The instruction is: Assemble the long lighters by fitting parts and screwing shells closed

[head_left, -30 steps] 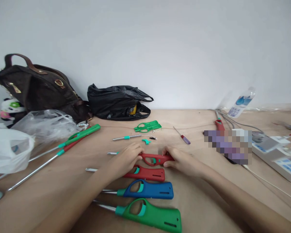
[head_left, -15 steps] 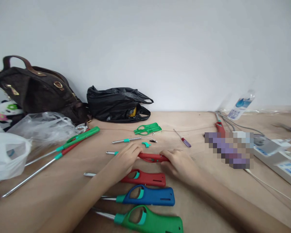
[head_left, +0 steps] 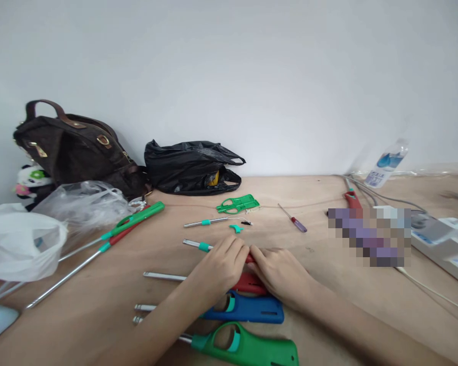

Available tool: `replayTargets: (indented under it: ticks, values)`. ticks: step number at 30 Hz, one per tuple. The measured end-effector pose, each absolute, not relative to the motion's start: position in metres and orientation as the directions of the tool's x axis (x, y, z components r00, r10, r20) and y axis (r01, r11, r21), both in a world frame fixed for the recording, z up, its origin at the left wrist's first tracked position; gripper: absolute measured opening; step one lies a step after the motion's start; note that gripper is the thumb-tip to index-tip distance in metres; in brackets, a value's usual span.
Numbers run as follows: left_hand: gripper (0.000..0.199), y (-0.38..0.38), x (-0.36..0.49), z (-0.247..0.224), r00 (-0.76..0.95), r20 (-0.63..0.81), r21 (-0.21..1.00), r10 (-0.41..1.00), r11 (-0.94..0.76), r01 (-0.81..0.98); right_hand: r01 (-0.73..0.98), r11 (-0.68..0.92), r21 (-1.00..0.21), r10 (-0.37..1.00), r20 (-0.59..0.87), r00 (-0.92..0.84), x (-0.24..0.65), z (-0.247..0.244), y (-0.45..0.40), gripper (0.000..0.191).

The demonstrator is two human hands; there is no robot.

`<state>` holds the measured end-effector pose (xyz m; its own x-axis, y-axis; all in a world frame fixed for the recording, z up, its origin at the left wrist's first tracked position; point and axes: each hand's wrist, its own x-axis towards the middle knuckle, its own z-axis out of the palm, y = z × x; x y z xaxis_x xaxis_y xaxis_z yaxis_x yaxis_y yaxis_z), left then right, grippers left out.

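Note:
Both hands meet over a red gas lighter, whose metal nozzle points left and whose body is mostly covered. My left hand has its fingers closed on the nozzle side. My right hand grips the handle end, its fingertips touching the left ones. Just below lies another red lighter, partly hidden by the hands. Nearer to me are a blue lighter and a green lighter. Beyond the hands rest a green casing, a metal nozzle tube, a teal trigger and a screwdriver.
At the left are a dark backpack, a white plastic bag and two crossed lighters, the upper one green. A black bag leans at the wall. Right are a water bottle, a power strip and cables.
My hands have drawn together over the red lighter, now covering most of its body. The view has shifted slightly, so the table's things appear farther right.

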<state>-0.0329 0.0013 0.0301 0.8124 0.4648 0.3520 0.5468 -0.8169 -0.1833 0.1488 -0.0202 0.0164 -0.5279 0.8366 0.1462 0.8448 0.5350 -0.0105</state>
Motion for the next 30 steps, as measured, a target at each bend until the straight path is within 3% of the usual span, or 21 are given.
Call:
replayTargets:
  ticks: [6,11,13,15,18,21,26,30]
  values:
    - [0.027,0.002,-0.035,0.032,0.776,0.394,-0.058,0.492,-0.83,0.555,0.844,0.532,0.071,0.834,0.126,-0.537,0.148,0.016,-0.019,0.019]
    - [0.01,0.006,-0.047,0.049,0.74,0.45,0.064,0.5,-0.845,0.531,0.815,0.572,0.091,0.787,0.219,-0.576,0.153,0.017,-0.017,0.018]
    - [0.011,0.013,-0.058,0.058,0.704,0.501,0.084,0.503,-0.838,0.539,0.821,0.562,0.103,0.781,0.261,-0.567,0.157,0.017,-0.016,0.018]
    - [0.016,0.023,-0.071,0.066,0.69,0.5,0.07,0.524,-0.818,0.571,0.832,0.54,0.127,0.78,0.298,-0.551,0.161,0.017,-0.014,0.018]
    - [0.027,0.038,-0.09,0.075,0.722,0.358,-0.011,0.592,-0.77,0.637,0.84,0.516,0.17,0.761,0.36,-0.54,0.165,0.016,-0.011,0.018]
    - [0.022,0.046,-0.103,0.08,0.73,0.279,-0.058,0.624,-0.748,0.661,0.839,0.498,0.22,0.722,0.43,-0.542,0.168,0.014,-0.01,0.016]
    - [0.02,0.043,-0.099,0.079,0.74,0.275,-0.094,0.614,-0.749,0.656,0.813,0.507,0.287,0.63,0.521,-0.576,0.169,0.013,-0.008,0.016]
    - [0.021,0.031,-0.08,0.07,0.765,0.328,-0.033,0.554,-0.803,0.596,0.789,0.536,0.3,0.584,0.544,-0.603,0.168,0.017,-0.01,0.021]
